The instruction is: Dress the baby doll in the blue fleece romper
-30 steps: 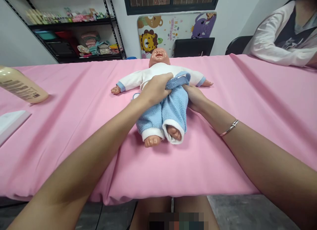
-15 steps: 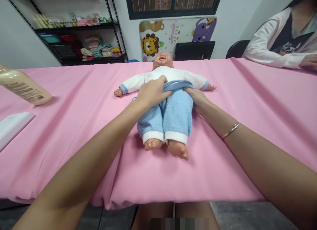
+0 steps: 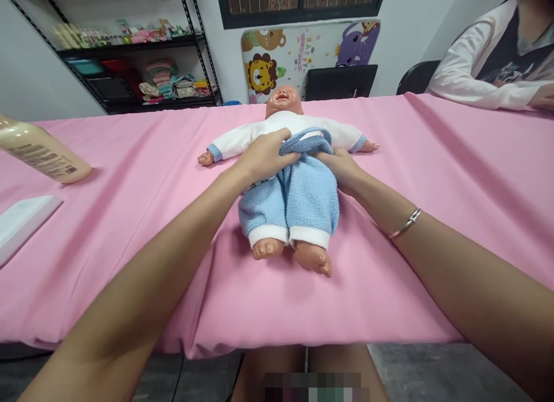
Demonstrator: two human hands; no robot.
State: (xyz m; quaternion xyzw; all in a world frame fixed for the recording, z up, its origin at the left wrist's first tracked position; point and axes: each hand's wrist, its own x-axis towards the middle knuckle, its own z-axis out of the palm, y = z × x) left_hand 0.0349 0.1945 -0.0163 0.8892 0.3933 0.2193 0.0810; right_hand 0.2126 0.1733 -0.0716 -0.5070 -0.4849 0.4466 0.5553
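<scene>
A baby doll [image 3: 283, 101] lies on its back on a pink cloth [image 3: 142, 217], head away from me and bare feet toward me. It wears a white long-sleeved top [image 3: 242, 139] with blue cuffs and fluffy blue pants [image 3: 311, 200] with white ankle bands. Fingers of my left hand [image 3: 266, 154] are closed on the pants' waistband at the doll's belly. On the other side, my right hand [image 3: 341, 166] grips the waistband too, its fingertips partly hidden by the fabric. Between my hands the waistband is bunched and lifted.
A beige bottle [image 3: 43, 151] and a white box [image 3: 26, 223] are on the left of the cloth. A person in a white jacket [image 3: 463, 62] sits at the far right, an arm on the table. Behind are a monitor [image 3: 341, 82] and a black shelf rack [image 3: 134, 47].
The waistband between my hands has risen and bunched more, pulled toward the doll's chest. Both hands stay on the pants. The view has shifted slightly.
</scene>
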